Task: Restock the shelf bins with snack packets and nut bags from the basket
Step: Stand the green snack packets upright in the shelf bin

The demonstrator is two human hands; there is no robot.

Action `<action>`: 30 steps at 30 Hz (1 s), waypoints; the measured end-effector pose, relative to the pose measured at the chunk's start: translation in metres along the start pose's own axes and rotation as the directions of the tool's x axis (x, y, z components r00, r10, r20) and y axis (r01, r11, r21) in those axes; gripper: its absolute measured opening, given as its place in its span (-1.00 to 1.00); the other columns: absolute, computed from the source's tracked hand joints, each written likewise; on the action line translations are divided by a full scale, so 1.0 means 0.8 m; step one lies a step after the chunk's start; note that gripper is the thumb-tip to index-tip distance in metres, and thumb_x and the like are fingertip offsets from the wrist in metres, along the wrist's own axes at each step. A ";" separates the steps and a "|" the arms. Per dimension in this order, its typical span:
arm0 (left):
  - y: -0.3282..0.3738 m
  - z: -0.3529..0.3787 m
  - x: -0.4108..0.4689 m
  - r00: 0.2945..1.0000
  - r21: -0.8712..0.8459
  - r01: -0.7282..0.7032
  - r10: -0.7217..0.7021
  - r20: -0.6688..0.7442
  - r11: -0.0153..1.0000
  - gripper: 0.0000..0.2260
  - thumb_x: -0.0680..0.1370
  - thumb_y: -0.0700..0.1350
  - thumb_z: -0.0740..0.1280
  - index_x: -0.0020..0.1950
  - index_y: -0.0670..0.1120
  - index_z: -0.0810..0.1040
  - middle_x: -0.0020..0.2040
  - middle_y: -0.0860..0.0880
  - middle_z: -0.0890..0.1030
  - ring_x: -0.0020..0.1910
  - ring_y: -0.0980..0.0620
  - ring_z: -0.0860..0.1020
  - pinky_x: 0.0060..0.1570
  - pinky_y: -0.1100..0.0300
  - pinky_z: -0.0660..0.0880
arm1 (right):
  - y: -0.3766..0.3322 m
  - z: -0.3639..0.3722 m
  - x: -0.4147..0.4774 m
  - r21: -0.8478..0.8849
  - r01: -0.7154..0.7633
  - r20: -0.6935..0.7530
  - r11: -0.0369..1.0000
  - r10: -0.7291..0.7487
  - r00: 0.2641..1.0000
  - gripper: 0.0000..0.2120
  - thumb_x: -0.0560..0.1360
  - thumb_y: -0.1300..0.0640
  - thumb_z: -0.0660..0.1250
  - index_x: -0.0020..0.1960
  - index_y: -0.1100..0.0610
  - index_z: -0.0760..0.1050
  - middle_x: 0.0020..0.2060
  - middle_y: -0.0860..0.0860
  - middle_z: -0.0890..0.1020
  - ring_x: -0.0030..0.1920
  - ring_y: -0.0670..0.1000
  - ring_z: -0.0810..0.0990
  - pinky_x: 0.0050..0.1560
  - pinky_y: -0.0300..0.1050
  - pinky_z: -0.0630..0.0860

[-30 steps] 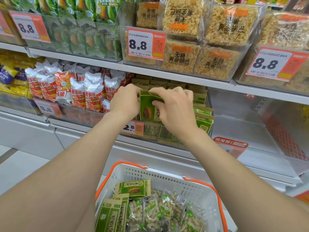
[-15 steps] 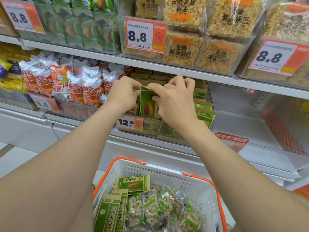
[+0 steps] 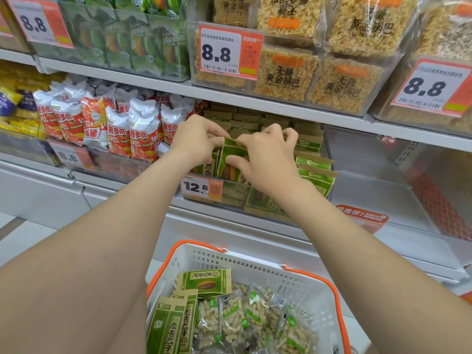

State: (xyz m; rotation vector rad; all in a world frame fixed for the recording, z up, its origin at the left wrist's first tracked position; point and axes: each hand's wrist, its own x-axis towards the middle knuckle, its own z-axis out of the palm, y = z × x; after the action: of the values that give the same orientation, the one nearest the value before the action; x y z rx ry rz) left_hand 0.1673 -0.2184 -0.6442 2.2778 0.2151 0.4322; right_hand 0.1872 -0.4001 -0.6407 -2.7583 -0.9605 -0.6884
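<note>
Centre frame, left hand and right hand still pinching upright sunflower seed packet, right thumb now lower on its face

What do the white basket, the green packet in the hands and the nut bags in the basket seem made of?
White basket: rigid moulded plastic, matt; its walls are perforated. Green packet: probably kraft paper, matt, with brown edges; any lining is hidden. Nut bags: thin clear plastic film, glossy; the nuts show through.
</note>
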 end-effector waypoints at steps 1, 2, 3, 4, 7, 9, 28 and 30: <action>0.000 0.000 0.000 1.000 -0.001 -0.001 0.001 0.000 1.000 -0.86 0.64 -0.15 0.43 0.02 0.09 0.74 -0.09 0.00 0.75 -0.46 0.08 0.62 -0.38 0.26 0.56 | -0.002 0.002 0.001 -0.038 -0.003 -0.013 0.999 0.002 1.000 -0.63 0.56 -0.33 0.31 0.18 -0.11 0.64 0.02 -0.02 0.61 0.21 0.18 0.39 0.25 0.23 0.21; 0.001 0.000 -0.001 1.000 0.000 -0.006 0.006 -0.001 1.000 -0.88 0.63 -0.13 0.44 0.05 0.07 0.75 -0.06 0.01 0.74 -0.45 0.10 0.61 -0.39 0.29 0.56 | -0.003 0.004 0.003 -0.077 0.003 -0.017 0.997 -0.004 1.000 -0.60 0.54 -0.34 0.33 0.19 -0.10 0.66 0.06 0.00 0.56 0.21 0.19 0.37 0.27 0.25 0.22; 0.001 0.000 -0.002 1.000 0.002 -0.013 0.013 -0.001 1.000 -0.90 0.63 -0.11 0.45 0.08 0.05 0.75 -0.04 0.01 0.74 -0.45 0.12 0.60 -0.40 0.32 0.55 | -0.005 0.004 0.006 -0.115 0.014 -0.013 0.993 -0.016 1.000 -0.57 0.52 -0.34 0.36 0.19 -0.08 0.67 0.09 0.02 0.51 0.21 0.20 0.35 0.29 0.25 0.23; 0.001 0.000 -0.002 1.000 0.004 -0.021 0.021 -0.002 1.000 -0.90 0.63 -0.10 0.45 0.10 0.03 0.75 -0.01 0.02 0.73 -0.46 0.14 0.59 -0.41 0.34 0.54 | -0.007 0.005 0.007 -0.146 0.031 -0.002 0.989 -0.031 1.000 -0.55 0.50 -0.34 0.38 0.18 -0.05 0.68 0.11 0.04 0.46 0.22 0.21 0.33 0.31 0.26 0.23; 0.000 0.002 -0.001 0.999 0.010 -0.034 0.034 -0.021 0.999 -0.89 0.62 -0.07 0.46 0.12 0.03 0.75 -0.01 0.03 0.74 -0.42 0.17 0.55 -0.33 0.25 0.58 | -0.014 0.011 0.009 -0.204 0.114 0.039 0.972 -0.108 0.993 -0.55 0.47 -0.30 0.45 0.14 0.02 0.70 0.14 0.07 0.40 0.25 0.24 0.32 0.34 0.32 0.20; 0.000 0.003 0.000 0.998 0.011 -0.040 0.041 -0.044 0.999 -0.90 0.61 -0.07 0.47 0.10 0.04 0.76 -0.06 0.06 0.74 -0.40 0.23 0.52 -0.14 0.10 0.64 | -0.018 0.016 0.007 -0.233 0.172 0.079 0.957 -0.157 0.984 -0.56 0.48 -0.26 0.46 0.17 0.04 0.69 0.18 0.10 0.40 0.29 0.27 0.31 0.37 0.37 0.15; 0.023 -0.016 -0.058 0.964 0.294 -0.028 0.104 -0.244 0.955 -0.70 0.67 0.06 0.24 -0.21 -0.04 0.53 -0.28 0.00 0.58 -0.25 -0.07 0.55 -0.20 0.03 0.51 | -0.033 0.016 -0.066 -0.003 0.261 -0.095 0.965 -0.260 0.961 -0.95 0.45 0.24 0.33 -0.10 0.12 0.53 -0.22 0.05 0.53 -0.20 0.12 0.44 -0.13 0.05 0.44; 0.028 -0.011 -0.081 0.993 0.354 0.044 -0.001 -0.119 0.934 -0.64 0.63 0.04 0.25 -0.34 -0.07 0.45 -0.35 -0.06 0.52 -0.30 -0.14 0.52 -0.22 0.04 0.49 | -0.040 0.015 -0.090 0.076 0.286 0.235 0.955 -0.296 0.926 -0.91 0.46 0.20 0.30 -0.07 0.10 0.57 -0.26 0.04 0.56 -0.25 0.16 0.54 -0.19 -0.01 0.52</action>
State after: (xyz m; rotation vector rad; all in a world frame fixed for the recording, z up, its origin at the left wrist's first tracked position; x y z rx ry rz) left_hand 0.1047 -0.2460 -0.6380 2.6034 0.4076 0.5531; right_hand 0.1221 -0.4116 -0.6852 -2.7361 -1.4397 -0.3599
